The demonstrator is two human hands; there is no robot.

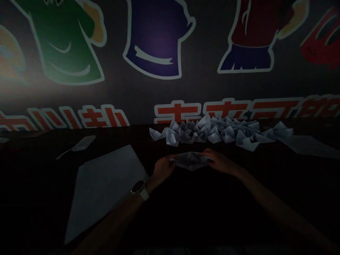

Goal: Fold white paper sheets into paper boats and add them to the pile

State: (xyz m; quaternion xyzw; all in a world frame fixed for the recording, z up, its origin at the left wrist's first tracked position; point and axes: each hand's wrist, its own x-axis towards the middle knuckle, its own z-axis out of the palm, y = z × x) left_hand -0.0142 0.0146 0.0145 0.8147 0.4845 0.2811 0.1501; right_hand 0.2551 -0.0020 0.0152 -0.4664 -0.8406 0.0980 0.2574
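Between my two hands is a folded white paper boat (190,161), stretched out sideways above the dark table. My left hand (163,168), with a watch on the wrist, pinches its left end. Closed on the right end is my right hand (221,161). Just beyond them sits a cluster of folded paper boats (195,132), several standing close together. The dim light hides the finer folds and part of the fingertips.
White paper sheets (103,189) lie to the left of my left forearm. Another sheet (310,146) rests at the far right. A pale flat item (83,142) with a thin tail lies at the back left. Behind stands a wall with cartoon figures (159,39).
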